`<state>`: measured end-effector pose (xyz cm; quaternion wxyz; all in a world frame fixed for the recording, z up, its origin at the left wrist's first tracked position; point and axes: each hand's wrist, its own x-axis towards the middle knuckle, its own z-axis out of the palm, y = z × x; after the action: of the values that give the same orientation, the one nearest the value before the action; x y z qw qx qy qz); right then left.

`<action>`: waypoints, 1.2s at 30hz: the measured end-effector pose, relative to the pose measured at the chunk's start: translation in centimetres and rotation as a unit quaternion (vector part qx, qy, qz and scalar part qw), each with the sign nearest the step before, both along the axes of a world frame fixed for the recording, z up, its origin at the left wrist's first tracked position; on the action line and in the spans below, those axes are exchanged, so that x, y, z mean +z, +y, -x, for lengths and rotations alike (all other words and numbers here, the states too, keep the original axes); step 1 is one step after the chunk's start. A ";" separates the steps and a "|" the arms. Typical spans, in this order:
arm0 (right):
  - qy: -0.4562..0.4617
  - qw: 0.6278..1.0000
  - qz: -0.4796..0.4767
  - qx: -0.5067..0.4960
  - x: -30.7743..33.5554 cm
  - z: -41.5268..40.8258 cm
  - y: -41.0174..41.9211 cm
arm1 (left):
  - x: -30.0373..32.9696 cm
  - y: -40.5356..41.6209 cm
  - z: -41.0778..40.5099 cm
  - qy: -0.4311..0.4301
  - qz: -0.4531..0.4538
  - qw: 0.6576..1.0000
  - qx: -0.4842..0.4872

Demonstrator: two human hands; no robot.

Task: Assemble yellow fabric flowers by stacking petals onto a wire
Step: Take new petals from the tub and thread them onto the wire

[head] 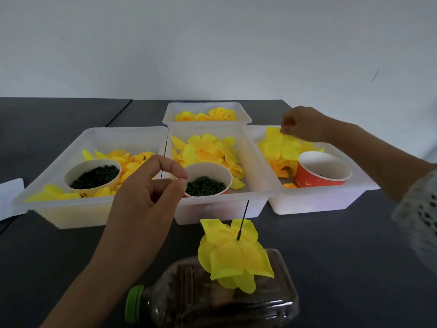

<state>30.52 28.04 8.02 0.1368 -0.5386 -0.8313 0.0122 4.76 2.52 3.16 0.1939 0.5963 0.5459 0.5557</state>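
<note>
A stack of yellow fabric petals (233, 259) sits threaded on a thin dark wire (243, 220), which stands up from a plastic bottle (189, 297) lying on its side. My left hand (146, 197) is raised left of the stack, thumb and forefinger pinched on a second thin wire (163, 159) that rises above the fingers. My right hand (303, 124) reaches over the right bin (331, 202) and pinches the top edge of a yellow petal (276, 140) from the pile there.
Three white bins stand in a row, each holding loose yellow petals. The left bin (71, 216) and middle bin (257, 166) each hold a cup of dark green pieces; a red cup (324, 171) sits in the right bin. A back bin (208, 110) holds finished flowers. White paper (9, 197) lies at the far left.
</note>
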 end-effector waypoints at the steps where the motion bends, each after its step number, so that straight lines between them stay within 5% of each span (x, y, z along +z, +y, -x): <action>1: 0.018 1.000 0.000 0.007 1.0 -0.1 -1.1 | 0.1 -0.2 -0.1 0.000 -0.002 1.000 -0.003; 4: 0.160 0.980 0.095 0.073 3.2 0.5 -5.3 | 0.5 -0.2 -0.5 -0.003 0.003 1.000 -0.009; 8: 0.325 0.903 0.244 0.140 4.1 2.2 -12.0 | 0.7 -0.1 -1.0 0.018 0.034 0.999 -0.033; 13: 0.435 0.808 0.358 0.172 2.9 4.2 -18.5 | 1.4 -0.9 -2.1 0.058 0.077 0.990 -0.100; 18: 0.496 0.753 0.413 0.132 1.5 5.1 -20.6 | 2.5 -1.6 -2.5 -0.037 0.098 0.979 -0.174; 21: 0.494 0.738 0.444 0.118 0.9 4.8 -21.1 | 2.6 -1.7 -2.2 -0.091 0.117 0.977 -0.156; 25: 0.487 0.733 0.465 0.099 0.2 4.2 -21.5 | 2.5 -1.8 -2.2 -0.043 0.092 0.987 -0.125; 36: 0.462 0.784 0.405 0.088 -0.6 3.8 -21.7 | 2.1 -2.1 -3.0 -0.085 0.079 0.987 -0.111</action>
<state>26.76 6.35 7.38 0.2727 -0.3991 -0.6308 0.6070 7.71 0.44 5.30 0.3468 0.5865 0.5000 0.5346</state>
